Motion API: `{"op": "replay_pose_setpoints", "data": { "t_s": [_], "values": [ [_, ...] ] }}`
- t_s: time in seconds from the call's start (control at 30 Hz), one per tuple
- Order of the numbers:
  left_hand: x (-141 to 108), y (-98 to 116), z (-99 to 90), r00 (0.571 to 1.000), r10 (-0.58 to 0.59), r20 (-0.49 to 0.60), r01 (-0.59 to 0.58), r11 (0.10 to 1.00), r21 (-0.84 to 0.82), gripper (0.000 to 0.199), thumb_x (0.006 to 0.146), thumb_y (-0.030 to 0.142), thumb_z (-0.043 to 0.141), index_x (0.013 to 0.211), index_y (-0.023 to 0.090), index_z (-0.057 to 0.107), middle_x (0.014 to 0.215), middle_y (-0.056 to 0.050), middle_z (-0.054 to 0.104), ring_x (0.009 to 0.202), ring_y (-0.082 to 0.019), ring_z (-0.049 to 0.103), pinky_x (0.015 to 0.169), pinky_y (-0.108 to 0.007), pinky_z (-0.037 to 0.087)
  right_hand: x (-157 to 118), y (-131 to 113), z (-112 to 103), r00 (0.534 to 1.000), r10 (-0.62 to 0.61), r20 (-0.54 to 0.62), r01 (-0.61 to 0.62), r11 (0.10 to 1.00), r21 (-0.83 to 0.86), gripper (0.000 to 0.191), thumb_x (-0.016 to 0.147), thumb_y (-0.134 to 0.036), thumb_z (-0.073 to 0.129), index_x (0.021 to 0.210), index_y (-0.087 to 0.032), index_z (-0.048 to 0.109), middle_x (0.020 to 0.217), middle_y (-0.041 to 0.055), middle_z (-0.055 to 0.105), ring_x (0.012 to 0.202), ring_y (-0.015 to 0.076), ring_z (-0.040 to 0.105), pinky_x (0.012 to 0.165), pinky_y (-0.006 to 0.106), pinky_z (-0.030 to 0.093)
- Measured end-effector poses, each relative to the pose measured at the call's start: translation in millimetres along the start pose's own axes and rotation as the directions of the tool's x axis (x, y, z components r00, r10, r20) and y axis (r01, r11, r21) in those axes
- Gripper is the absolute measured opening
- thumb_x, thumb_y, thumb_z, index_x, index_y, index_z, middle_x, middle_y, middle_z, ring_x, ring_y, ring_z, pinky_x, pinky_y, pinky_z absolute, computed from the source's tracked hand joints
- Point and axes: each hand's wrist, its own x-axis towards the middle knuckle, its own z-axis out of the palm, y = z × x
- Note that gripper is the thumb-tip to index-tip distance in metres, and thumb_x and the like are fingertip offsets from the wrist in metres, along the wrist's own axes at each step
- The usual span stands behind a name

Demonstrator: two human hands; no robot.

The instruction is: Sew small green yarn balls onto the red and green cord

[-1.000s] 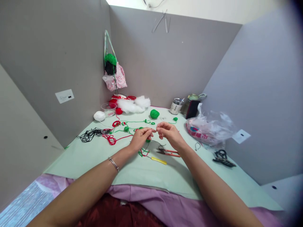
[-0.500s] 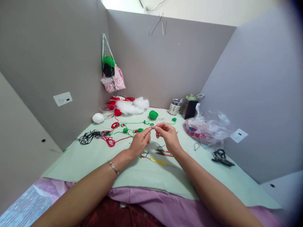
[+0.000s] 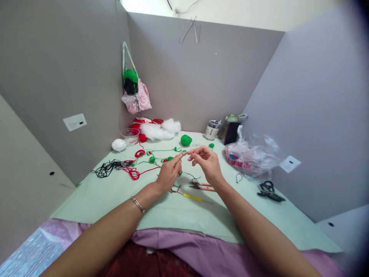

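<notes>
Closely, the left hand [image 3: 169,174] and right hand [image 3: 206,163] work fingertip to fingertip.
Both have curled fingers; whether either grips anything, I cannot tell. Just below them, a thin dark strand [image 3: 195,181] curls near orange-handled metal snips [image 3: 206,188], and nearer the body lies a yellow-handled metal hook [image 3: 192,197]; beyond both hands, a round green yarn ball [image 3: 186,140] rests on pale green cloth [image 3: 173,215].
</notes>
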Motion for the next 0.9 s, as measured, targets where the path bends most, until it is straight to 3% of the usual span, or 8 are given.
{"op": "replay_pose_setpoints", "data": {
  "t_s": [0.13, 0.27, 0.43, 0.9],
  "values": [
    [0.2, 0.8, -0.5, 1.000, 0.008, 0.001, -0.008, 0.999, 0.035, 0.047, 0.096, 0.028, 0.036, 0.139, 0.018, 0.052, 0.063, 0.003, 0.051, 0.059, -0.011, 0.048, 0.064, -0.022, 0.041, -0.6, 1.1, -1.3, 0.996, 0.014, 0.093, -0.012, 1.000, -0.017, 0.013, 0.079, -0.028, 0.069, 0.082, -0.017, 0.063, 0.071, -0.0001, 0.063, 0.055, 0.0097, 0.055, 0.052, 0.024, 0.044],
    [0.3, -0.6, -0.4, 0.999, 0.045, -0.011, -0.044, 0.996, 0.083, 0.046, 0.096, 0.027, 0.036, 0.137, 0.016, 0.054, 0.063, 0.003, 0.051, 0.059, -0.012, 0.048, 0.065, -0.022, 0.041, -3.3, 3.3, 0.8, 0.987, 0.069, 0.148, -0.048, 0.988, -0.144, 0.024, 0.082, -0.036, 0.066, 0.092, -0.015, 0.070, 0.059, -0.0030, 0.054, 0.050, 0.0088, 0.045, 0.047, 0.023, 0.038],
    [0.4, -2.8, -0.2, 0.996, 0.083, -0.020, -0.080, 0.991, 0.105, 0.046, 0.097, 0.026, 0.036, 0.139, 0.017, 0.053, 0.063, 0.003, 0.051, 0.059, -0.011, 0.048, 0.065, -0.022, 0.042, -6.8, 1.2, 4.0, 0.987, 0.104, 0.127, -0.065, 0.958, -0.279, 0.027, 0.083, -0.040, 0.063, 0.088, -0.014, 0.071, 0.056, -0.0031, 0.050, 0.050, 0.0091, 0.040, 0.046, 0.024, 0.033],
    [-1.0, -2.8, -1.2, 0.998, 0.062, -0.014, -0.060, 0.992, 0.108, 0.048, 0.097, 0.026, 0.035, 0.141, 0.018, 0.050, 0.066, 0.002, 0.052, 0.061, -0.012, 0.048, 0.067, -0.023, 0.043, -6.6, 3.9, 3.2, 0.989, 0.090, 0.115, -0.048, 0.945, -0.323, 0.027, 0.083, -0.042, 0.062, 0.086, -0.017, 0.070, 0.056, -0.0028, 0.048, 0.051, 0.0109, 0.039, 0.047, 0.025, 0.030]
  ]
}}
